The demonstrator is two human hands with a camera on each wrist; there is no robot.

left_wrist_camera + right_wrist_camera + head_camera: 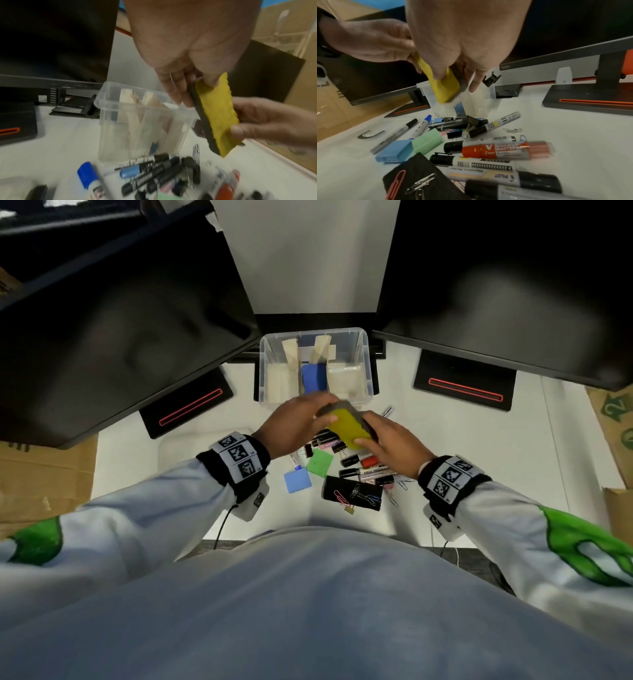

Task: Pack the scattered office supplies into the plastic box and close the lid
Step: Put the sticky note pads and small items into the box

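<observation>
A yellow whiteboard eraser with a dark felt side is held in the air between both hands, just in front of the clear plastic box. My left hand grips its far end; my right hand pinches its near end. The eraser tilts over the box rim. A blue item and pale blocks lie inside the box. Markers, binder clips, paper clips and small blue and green boxes lie scattered on the white desk.
Two dark monitors on black stands flank the box. A black felt pad with paper clips lies near the desk's front edge. Cardboard boxes stand at both desk sides.
</observation>
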